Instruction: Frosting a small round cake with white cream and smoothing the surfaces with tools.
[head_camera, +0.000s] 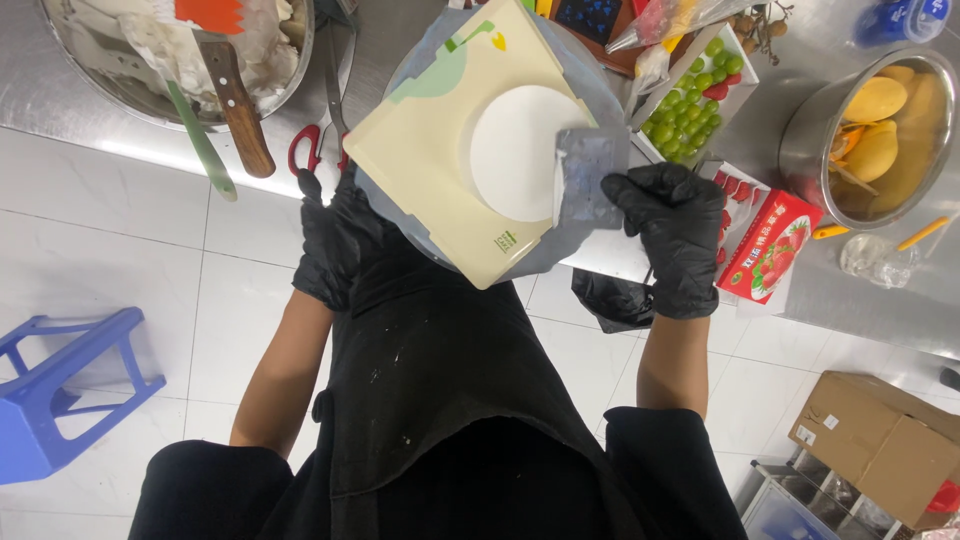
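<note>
My right hand (668, 232), gloved in black, was closed on a flat metal scraper (585, 178), thumb and fingers pinching its near edge, the blade resting against the side of the round white cake (515, 152). The cake sat in the middle of a square cream-coloured cake board (432, 170), and the board lay tilted cornerwise on a grey round turntable (588, 90), just ahead of my grip.

My left hand (335, 238), also in a black glove, was pressed against the near left rim of the turntable, below the board's corner; I could not tell whether those fingers were curled shut around the rim or merely laid on it.

Just beyond my left hand lay red-handled scissors (312, 145), and farther off a steel mixing bowl (75, 60) of white cream with a wooden-handled spatula (238, 100) sticking out. Past my right hand stood a tray of green grapes (690, 95), a red strawberry carton (770, 250) close beside my wrist, and a steel pot of peeled mangoes (880, 130). A blue plastic stool (60, 390) stood on the tiled floor to my left.
</note>
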